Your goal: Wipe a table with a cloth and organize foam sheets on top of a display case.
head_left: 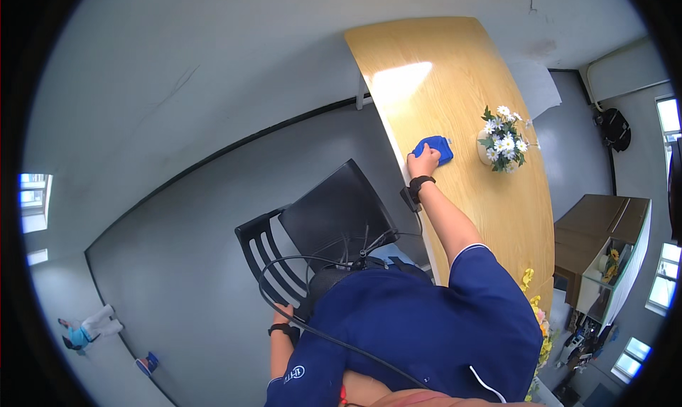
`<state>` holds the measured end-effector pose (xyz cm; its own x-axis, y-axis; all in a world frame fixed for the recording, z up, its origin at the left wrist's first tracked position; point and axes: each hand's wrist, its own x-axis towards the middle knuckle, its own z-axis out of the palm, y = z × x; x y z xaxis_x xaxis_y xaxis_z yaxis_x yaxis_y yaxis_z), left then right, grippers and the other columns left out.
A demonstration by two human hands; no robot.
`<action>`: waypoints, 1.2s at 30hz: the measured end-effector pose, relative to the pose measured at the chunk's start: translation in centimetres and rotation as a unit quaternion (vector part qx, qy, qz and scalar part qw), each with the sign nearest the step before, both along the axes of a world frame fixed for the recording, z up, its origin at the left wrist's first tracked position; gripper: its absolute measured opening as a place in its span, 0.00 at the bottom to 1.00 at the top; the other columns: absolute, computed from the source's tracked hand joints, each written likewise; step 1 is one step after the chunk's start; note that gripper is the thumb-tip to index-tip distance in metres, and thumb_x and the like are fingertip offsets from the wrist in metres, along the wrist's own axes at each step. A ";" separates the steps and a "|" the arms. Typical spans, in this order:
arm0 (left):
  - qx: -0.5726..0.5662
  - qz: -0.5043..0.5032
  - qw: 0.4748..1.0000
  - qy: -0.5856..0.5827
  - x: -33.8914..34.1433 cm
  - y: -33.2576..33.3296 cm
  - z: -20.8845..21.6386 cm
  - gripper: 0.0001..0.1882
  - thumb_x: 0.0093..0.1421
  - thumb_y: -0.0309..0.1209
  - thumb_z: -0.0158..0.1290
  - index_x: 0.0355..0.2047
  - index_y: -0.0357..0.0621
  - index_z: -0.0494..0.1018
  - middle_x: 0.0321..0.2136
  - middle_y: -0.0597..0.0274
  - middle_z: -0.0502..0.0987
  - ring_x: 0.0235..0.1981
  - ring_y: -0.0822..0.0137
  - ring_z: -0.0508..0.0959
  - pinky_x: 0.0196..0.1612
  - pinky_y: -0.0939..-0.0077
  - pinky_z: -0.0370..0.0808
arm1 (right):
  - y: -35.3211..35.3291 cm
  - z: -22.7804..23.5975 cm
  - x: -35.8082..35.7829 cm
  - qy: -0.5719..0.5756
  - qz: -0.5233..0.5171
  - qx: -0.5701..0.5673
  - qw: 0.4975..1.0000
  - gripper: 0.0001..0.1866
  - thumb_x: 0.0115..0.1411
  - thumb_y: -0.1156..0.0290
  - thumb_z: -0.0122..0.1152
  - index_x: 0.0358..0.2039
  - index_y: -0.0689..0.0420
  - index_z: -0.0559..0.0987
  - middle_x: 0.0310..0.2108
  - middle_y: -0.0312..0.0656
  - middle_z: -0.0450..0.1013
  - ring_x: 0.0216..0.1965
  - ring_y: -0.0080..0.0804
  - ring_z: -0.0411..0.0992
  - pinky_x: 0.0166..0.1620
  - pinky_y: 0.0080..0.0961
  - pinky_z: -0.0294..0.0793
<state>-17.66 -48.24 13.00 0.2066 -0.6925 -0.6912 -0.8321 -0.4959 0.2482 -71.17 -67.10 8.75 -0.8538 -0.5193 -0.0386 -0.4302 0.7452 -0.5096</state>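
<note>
My right hand (pixel 424 162) presses on a folded blue cloth (pixel 442 150) lying on the light wooden table (pixel 476 215). Its fingers are closed on the cloth, and a black band circles that wrist. At lower left, my left hand (pixel 283 312) grips the end of the slatted backrest of a black chair (pixel 334 208); its fingertips are partly hidden. A black band is on that wrist too. To the right of the cloth stands a pot of white daisies with green leaves (pixel 506 142).
Black cables (pixel 341 346) run across my body. Yellow and pink flowers (pixel 536 314) show at the table's near end. Beyond the right edge stands a brown cabinet (pixel 593 229), with a black bag (pixel 612 130) farther off. Another person (pixel 92 329) is far left.
</note>
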 end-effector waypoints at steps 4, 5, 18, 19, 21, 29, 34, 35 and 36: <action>0.185 0.093 0.978 -0.033 -2.0 -2.0 2.0 0.33 0.49 0.34 0.51 0.46 0.20 0.50 0.42 0.32 0.65 0.45 0.43 0.67 0.48 0.64 0.65 | -11.7 -0.7 -0.2 0.034 0.075 -0.048 0.995 0.29 0.40 0.67 0.58 0.46 0.61 0.69 0.42 0.52 0.59 0.43 0.48 0.59 0.49 0.36 0.58; 0.183 0.100 0.977 -0.038 -2.2 -1.9 2.0 0.33 0.49 0.34 0.51 0.45 0.20 0.51 0.42 0.32 0.66 0.45 0.44 0.68 0.47 0.64 0.65 | -14.5 -0.8 -0.1 0.035 0.091 -0.043 0.994 0.28 0.40 0.67 0.58 0.46 0.60 0.69 0.43 0.52 0.59 0.44 0.48 0.59 0.49 0.36 0.58; 0.313 0.157 0.933 -0.078 -1.7 -4.1 0.1 0.29 0.50 0.41 0.49 0.42 0.24 0.64 0.43 0.38 0.68 0.47 0.51 0.68 0.50 0.70 0.63 | -37.9 -0.6 -2.3 0.041 0.298 0.024 0.953 0.23 0.47 0.71 0.47 0.47 0.46 0.71 0.53 0.43 0.56 0.51 0.46 0.55 0.53 0.34 0.57; 0.255 0.116 0.954 -0.107 -0.9 -2.6 -0.8 0.24 0.50 0.44 0.46 0.32 0.30 0.73 0.30 0.45 0.75 0.36 0.53 0.74 0.40 0.66 0.68 | -38.4 -0.5 -2.8 0.096 0.313 0.076 0.942 0.23 0.49 0.70 0.45 0.48 0.41 0.70 0.57 0.38 0.53 0.57 0.43 0.51 0.54 0.35 0.55; 0.236 0.142 0.956 -0.103 2.2 1.5 -3.4 0.24 0.50 0.45 0.46 0.31 0.30 0.73 0.29 0.44 0.75 0.35 0.53 0.74 0.40 0.65 0.68 | -39.0 -0.1 -3.4 0.119 0.327 0.085 0.934 0.23 0.50 0.70 0.43 0.49 0.40 0.68 0.58 0.38 0.52 0.58 0.42 0.49 0.55 0.35 0.55; 0.309 0.224 0.921 -0.078 -0.7 -2.5 -1.2 0.29 0.50 0.38 0.50 0.42 0.19 0.62 0.43 0.37 0.68 0.47 0.51 0.68 0.50 0.71 0.62 | -34.2 -0.7 -14.5 0.173 0.221 0.169 0.945 0.24 0.55 0.69 0.37 0.55 0.43 0.61 0.60 0.42 0.48 0.59 0.44 0.49 0.55 0.33 0.58; 0.296 0.202 0.930 -0.082 -2.3 -3.8 0.6 0.30 0.50 0.40 0.51 0.41 0.18 0.63 0.39 0.38 0.70 0.46 0.52 0.69 0.49 0.72 0.63 | -29.9 -0.7 -17.1 0.131 0.189 0.201 0.952 0.24 0.56 0.66 0.37 0.56 0.43 0.58 0.60 0.43 0.46 0.59 0.47 0.48 0.55 0.38 0.57; 0.288 0.196 0.933 -0.091 -2.3 -3.7 0.5 0.30 0.50 0.40 0.51 0.41 0.18 0.63 0.40 0.37 0.70 0.46 0.52 0.69 0.49 0.72 0.63 | -29.3 -0.6 -17.1 0.120 0.182 0.212 0.952 0.24 0.57 0.65 0.37 0.56 0.43 0.58 0.60 0.43 0.47 0.59 0.48 0.49 0.55 0.39 0.58; 0.277 0.193 0.936 -0.099 -2.2 -3.6 0.3 0.31 0.50 0.40 0.51 0.42 0.18 0.62 0.41 0.37 0.69 0.46 0.52 0.69 0.49 0.72 0.63 | -28.7 -0.5 -16.7 0.121 0.182 0.208 0.953 0.24 0.57 0.65 0.37 0.56 0.43 0.58 0.60 0.43 0.47 0.59 0.48 0.49 0.55 0.39 0.58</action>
<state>-19.83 -51.82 13.26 0.5298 -0.0858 -0.8438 -0.5666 -0.7761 -0.2769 -87.90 -95.81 8.25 -0.6296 -0.7658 -0.1309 -0.7666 0.6398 -0.0553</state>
